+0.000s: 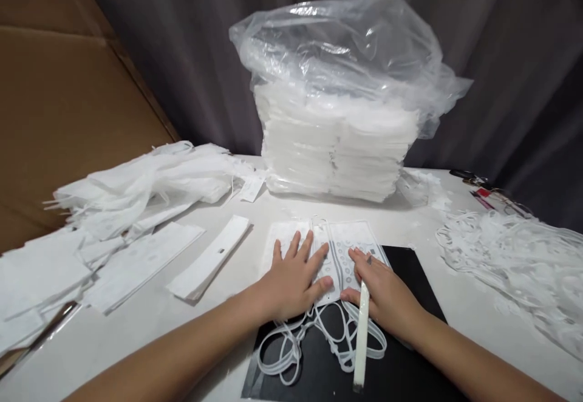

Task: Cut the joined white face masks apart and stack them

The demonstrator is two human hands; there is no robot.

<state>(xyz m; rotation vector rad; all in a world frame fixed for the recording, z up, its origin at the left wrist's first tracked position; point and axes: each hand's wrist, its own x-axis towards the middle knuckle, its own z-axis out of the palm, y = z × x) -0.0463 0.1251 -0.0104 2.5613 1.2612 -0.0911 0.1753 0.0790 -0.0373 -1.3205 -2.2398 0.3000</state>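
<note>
My left hand (pixel 291 277) lies flat with fingers spread on a white printed piece (pixel 359 232) of thin, fabric-like material. Two grey lines run down its middle, with small round prints beside them. On its right half rests my right hand (pixel 382 289), fingers curled round a slim tool with a pale, tape-wrapped handle (pixel 362 338). A bit of grey tip shows above the fingers; its kind is unclear. Looped white cords (pixel 282 353) spill from the near edge of the piece onto a black board (pixel 314 378) beneath.
Behind stands a tall stack of white pieces (pixel 337 153) in a clear plastic bag (pixel 346 37). Loose white pieces (pixel 150 177) and a narrow folded strip (pixel 212 259) lie left. Tangled white cords (pixel 510 268) heap at right. A cardboard sheet (pixel 59 86) rises far left.
</note>
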